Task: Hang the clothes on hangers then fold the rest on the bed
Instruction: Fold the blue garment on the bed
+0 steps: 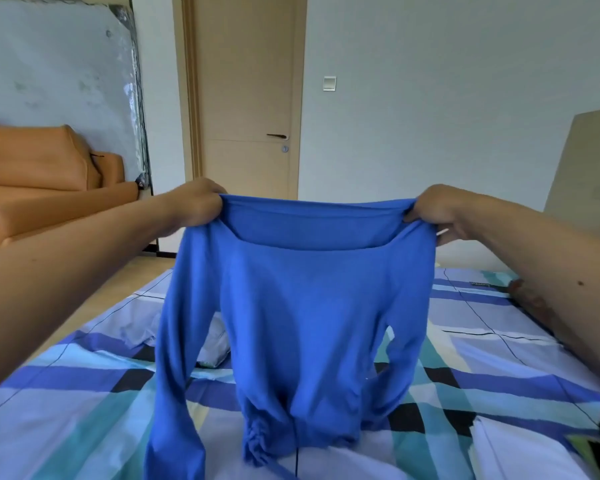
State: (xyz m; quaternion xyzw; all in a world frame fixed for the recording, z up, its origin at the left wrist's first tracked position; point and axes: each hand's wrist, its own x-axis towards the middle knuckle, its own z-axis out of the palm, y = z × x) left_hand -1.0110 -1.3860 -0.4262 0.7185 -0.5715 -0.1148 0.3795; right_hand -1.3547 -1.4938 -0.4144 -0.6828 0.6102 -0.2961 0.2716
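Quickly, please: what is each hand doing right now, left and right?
Left hand: closed, gripping one top corner of the blue shirt.
Right hand: closed, gripping the other top corner of it.

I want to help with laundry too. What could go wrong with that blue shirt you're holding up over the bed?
The blue shirt hangs only from its top corners, gripped by the left hand and the right hand. If one lets go, it could slump into a heap on the bed. The long sleeves dangle loose, so they might tuck under crookedly when it is laid down, leaving wrinkles.
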